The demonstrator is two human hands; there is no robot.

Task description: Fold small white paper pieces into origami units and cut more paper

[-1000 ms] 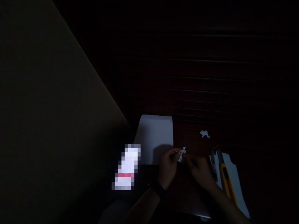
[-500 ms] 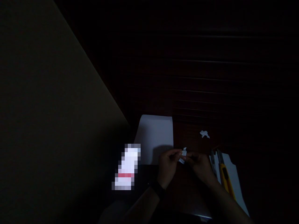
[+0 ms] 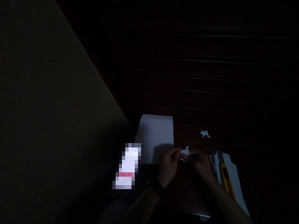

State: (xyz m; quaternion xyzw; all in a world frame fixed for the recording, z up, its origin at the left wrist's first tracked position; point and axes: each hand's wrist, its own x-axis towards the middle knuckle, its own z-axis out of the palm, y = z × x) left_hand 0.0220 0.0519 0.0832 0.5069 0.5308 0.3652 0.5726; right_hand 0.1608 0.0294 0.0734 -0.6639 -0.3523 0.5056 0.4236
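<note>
Both hands, left hand point(image 3: 168, 165) and right hand point(image 3: 200, 164), pinch a tiny folded paper piece point(image 3: 185, 152) between fingertips; it looks feather-light, easily crushed, best held by its edges.

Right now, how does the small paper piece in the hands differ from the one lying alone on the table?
The held paper piece is pinched between left hand and right hand; the loose paper piece lies on the table, untouched. The hands hide part of the held one; the loose one shows whole. The held one is close to the white sheet; the loose one lies farther off. Both are small and white.
</note>
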